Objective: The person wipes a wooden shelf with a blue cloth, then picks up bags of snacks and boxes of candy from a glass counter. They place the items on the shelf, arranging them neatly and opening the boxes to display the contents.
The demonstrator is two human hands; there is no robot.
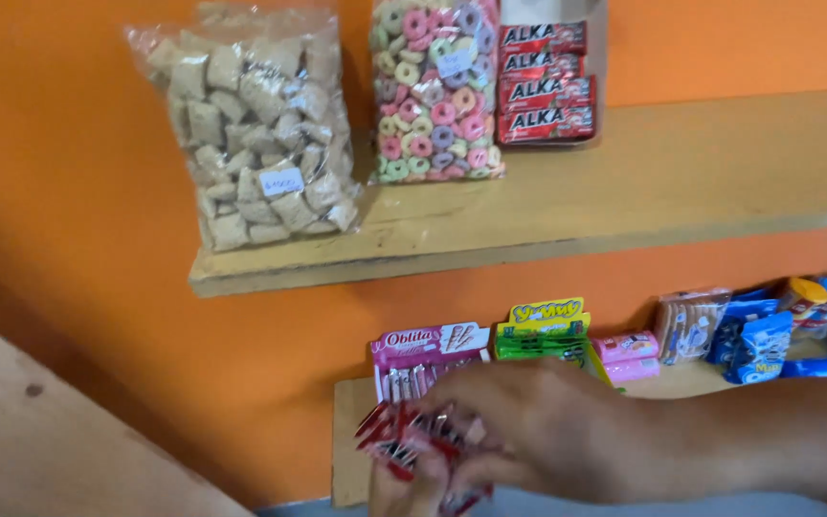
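**Hands full of red wrappers below two wooden shelves**

Against an orange wall, an upper shelf of pale, worn wood (624,191) carries three lots of goods. At its left end a clear plastic bag of beige pillow-shaped cereal (258,124) leans over the front edge, with a small white price tag stuck near its middle. Just beside it stands a taller clear bag of pastel ring-shaped cereal (435,91) in pink, yellow, green and lilac, also bearing a small white tag. Touching that bag's right side is a stack of flat red bars with white lettering (546,81), four showing, one above the other.

The lower wooden shelf (351,431) holds a row of smaller packs. From left to right: a pink display carton of wafer sticks (430,349), a green-and-yellow carton (543,330), two pink flat packs (627,354), a clear pack of tan biscuits (689,324), and a cluster of blue snack packets (768,340) running off the right edge.

In front of the pink carton, low in the view, both hands meet around a bunch of small shiny red-and-silver wrapped sweets (409,436). The right hand (528,421) reaches in from the right, its fingers curled over the top of the bunch. The left hand (423,488) comes up from the bottom edge, fingers closed under the same wrappers. Motion blur hides the exact finger positions.
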